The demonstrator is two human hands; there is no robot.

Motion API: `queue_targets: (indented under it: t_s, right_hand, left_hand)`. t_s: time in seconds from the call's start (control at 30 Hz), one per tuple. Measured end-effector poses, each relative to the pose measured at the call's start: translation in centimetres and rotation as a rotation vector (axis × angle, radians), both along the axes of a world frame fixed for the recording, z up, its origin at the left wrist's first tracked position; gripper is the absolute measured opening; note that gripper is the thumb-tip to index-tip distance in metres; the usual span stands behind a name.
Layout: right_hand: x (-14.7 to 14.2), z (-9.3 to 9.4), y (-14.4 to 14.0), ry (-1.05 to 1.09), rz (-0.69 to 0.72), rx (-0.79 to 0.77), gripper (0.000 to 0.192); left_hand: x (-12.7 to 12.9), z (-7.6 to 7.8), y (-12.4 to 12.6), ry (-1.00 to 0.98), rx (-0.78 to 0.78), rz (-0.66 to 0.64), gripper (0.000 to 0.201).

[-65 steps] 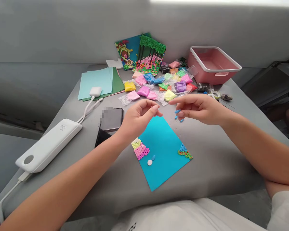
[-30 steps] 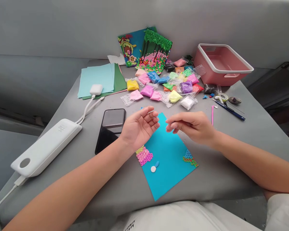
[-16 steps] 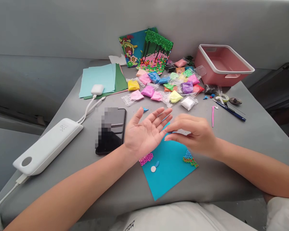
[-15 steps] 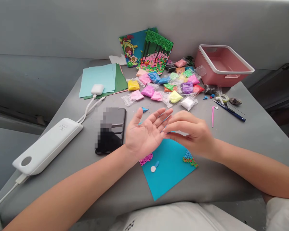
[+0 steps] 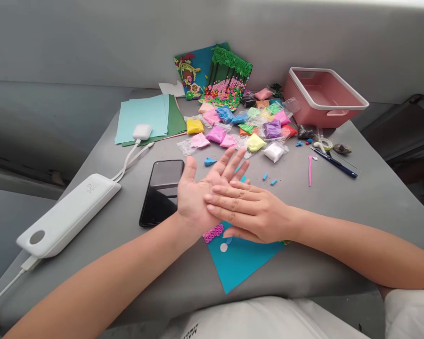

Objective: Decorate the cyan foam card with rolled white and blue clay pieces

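Palm up, my left hand [image 5: 198,197] is held above a blue card [image 5: 240,266] with its fingers spread. My right hand [image 5: 252,207] lies flat across that palm, fingers stretched out; whatever may be between the palms is hidden. On the card below are a flat white disc [image 5: 224,247], a small blue piece [image 5: 229,240] partly under my right thumb, and a patch of pink rings [image 5: 214,233]. Two short blue clay rolls [image 5: 265,177] rest on the table beyond my right hand. A blue clay lump [image 5: 209,162] sits behind my left hand.
Several colourful clay packets [image 5: 217,134] spread over the far middle. Behind them lean two decorated pictures [image 5: 229,70]. A pink basket [image 5: 314,106] stands far right, near a blue pen-like tool [image 5: 339,165]. At left are a phone [image 5: 159,195], a power bank [image 5: 70,214] and coloured sheets [image 5: 144,110].
My right hand has gone from a pinch at the left hand's edge to lying flat across the left palm. The two blue rolls now show on the table.
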State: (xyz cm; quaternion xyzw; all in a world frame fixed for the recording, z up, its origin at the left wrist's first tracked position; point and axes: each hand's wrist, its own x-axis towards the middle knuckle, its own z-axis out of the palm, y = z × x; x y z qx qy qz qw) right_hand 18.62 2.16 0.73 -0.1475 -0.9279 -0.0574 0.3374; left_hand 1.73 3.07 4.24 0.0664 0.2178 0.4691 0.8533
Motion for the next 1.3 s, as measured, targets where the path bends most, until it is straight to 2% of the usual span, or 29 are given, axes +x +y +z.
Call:
queue_targets:
  t_s: [0.07, 0.13, 0.23, 0.3, 0.4, 0.47, 0.57, 0.67, 0.77, 0.87, 0.97, 1.07, 1.17, 1.23, 1.3]
  right_hand:
    - [0.0, 0.0, 0.0, -0.031, -0.093, 0.009, 0.063]
    - [0.1, 0.0, 0.0, -0.013, -0.160, 0.038, 0.068]
    - [0.3, 0.2, -0.1, 0.013, -0.042, 0.076, 0.054]
    - [0.1, 0.4, -0.2, 0.001, 0.025, 0.073, 0.053]
    - [0.0, 0.7, -0.2, -0.006, -0.075, 0.065, 0.064]
    - [0.2, 0.8, -0.1, -0.003, -0.133, 0.073, 0.068]
    - [0.5, 0.7, -0.1, -0.035, -0.049, 0.071, 0.065]
    - [0.4, 0.5, -0.2, -0.085, 0.029, 0.062, 0.063]
    - [0.3, 0.4, -0.2, -0.101, -0.076, 0.059, 0.070]
    - [0.6, 0.5, 0.0, -0.086, -0.157, 0.050, 0.075]
    - [0.9, 0.6, -0.2, -0.109, -0.048, 0.053, 0.065]
    - [0.8, 0.6, -0.5, -0.156, 0.055, 0.052, 0.055]
    - [0.7, 0.5, -0.6, -0.137, -0.049, 0.045, 0.063]
    - [0.9, 0.4, -0.6, -0.077, -0.111, 0.041, 0.067]
    - [1.1, 0.4, -0.6, -0.020, -0.081, 0.034, 0.064]
  left_hand:
    - [0.1, 0.3, -0.2, -0.025, -0.007, -0.029, 0.085]
    - [0.1, 0.6, -0.3, -0.062, 0.013, -0.031, 0.086]
    - [0.0, 0.8, -0.5, -0.069, 0.052, 0.006, 0.083]
    - [0.2, 0.7, -0.5, -0.048, 0.040, -0.009, 0.083]
    - [0.4, 0.9, -0.6, -0.028, -0.002, -0.053, 0.084]
    - [0.3, 1.3, -0.6, -0.022, -0.002, -0.030, 0.082]
    - [-0.1, 1.5, -0.6, 0.015, 0.012, 0.040, 0.080]
    - [-0.1, 1.1, -0.8, 0.051, -0.013, 0.023, 0.079]
    - [0.2, 0.8, -1.0, 0.043, -0.067, -0.047, 0.080]
    - [0.0, 1.3, -0.8, 0.033, -0.050, -0.016, 0.080]
    - [-0.3, 1.5, -0.8, 0.033, -0.020, 0.027, 0.079]
    - [-0.3, 0.9, -1.2, 0.022, -0.040, -0.014, 0.081]
    - [0.0, 0.6, -1.6, -0.004, -0.080, -0.080, 0.082]
    - [0.0, 0.8, -1.7, -0.019, -0.075, -0.064, 0.083]
    - [-0.1, 1.2, -1.6, -0.028, -0.049, -0.023, 0.083]
